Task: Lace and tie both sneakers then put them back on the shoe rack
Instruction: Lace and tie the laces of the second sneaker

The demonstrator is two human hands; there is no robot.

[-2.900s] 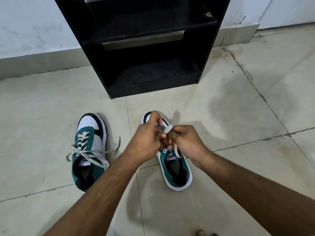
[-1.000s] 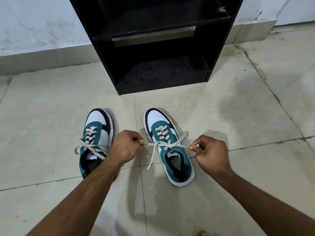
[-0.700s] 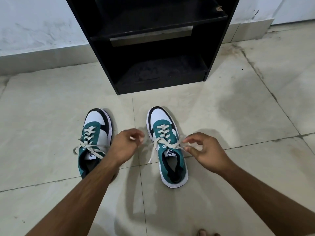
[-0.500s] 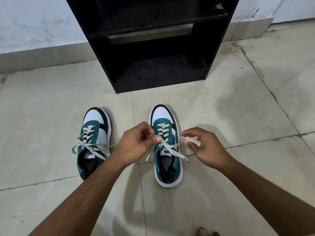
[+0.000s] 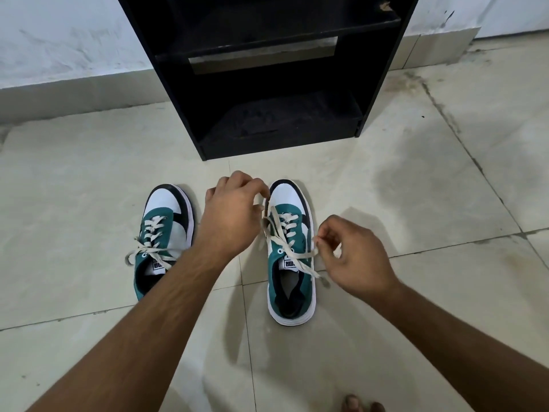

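Observation:
Two green, white and black sneakers stand side by side on the tiled floor, toes toward the rack. The left sneaker (image 5: 163, 236) has its cream laces crossed and lying loose. Over the right sneaker (image 5: 289, 251), my left hand (image 5: 231, 212) pinches one cream lace end (image 5: 269, 221) up near the toe. My right hand (image 5: 353, 257) pinches the other lace end at the sneaker's right side, level with the tongue. The two ends cross over the tongue. The black shoe rack (image 5: 267, 72) stands just beyond the sneakers, with nothing on its shelves.
The rack stands against a white wall with a tiled skirting (image 5: 74, 90). Beige floor tiles spread all around the sneakers. My bare toes (image 5: 361, 404) show at the bottom edge.
My hands pulled the right sneaker's lace ends apart, let go, then took hold again. My left hand has now lifted its end forward toward the toe. The right sneaker shifted slightly straighter.

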